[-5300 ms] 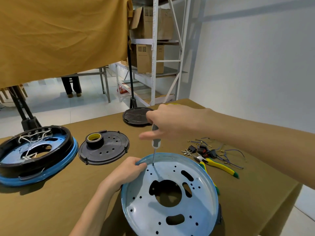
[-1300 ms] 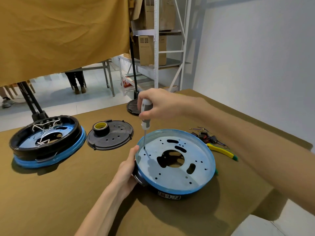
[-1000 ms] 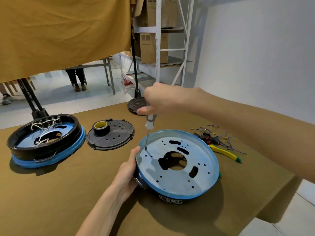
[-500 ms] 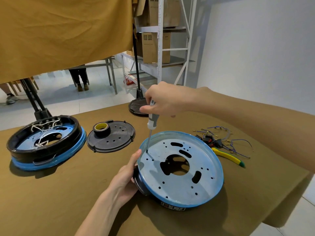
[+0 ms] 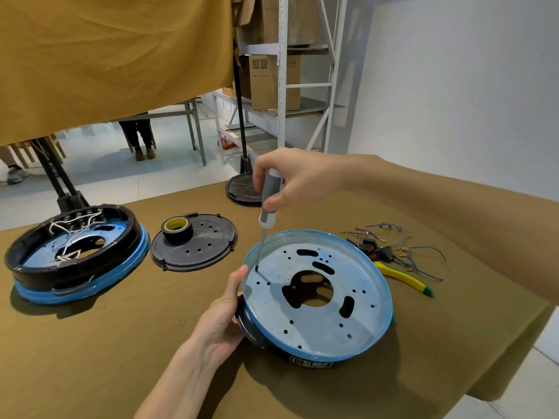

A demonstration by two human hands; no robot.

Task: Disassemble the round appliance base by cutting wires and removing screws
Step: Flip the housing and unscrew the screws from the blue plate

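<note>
I'm gripping the grey-handled screwdriver (image 5: 269, 197) near-upright in my right hand (image 5: 298, 176), tip sitting at the left inner edge of the round blue metal base (image 5: 320, 325), right beside my left hand (image 5: 222, 317) clasping that rim.

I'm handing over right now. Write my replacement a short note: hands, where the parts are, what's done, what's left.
Right hand grips the grey-handled screwdriver, tip down on the near round blue metal base by its left rim.
Left hand holds that base's left edge.
Done, apparently: cut blue wires with black connectors lie to the right beside yellow-handled cutters; a black perforated plastic cover lies off, a tape roll on it.
Left: this screw, any others; the second base, far left, is still wired.
</note>
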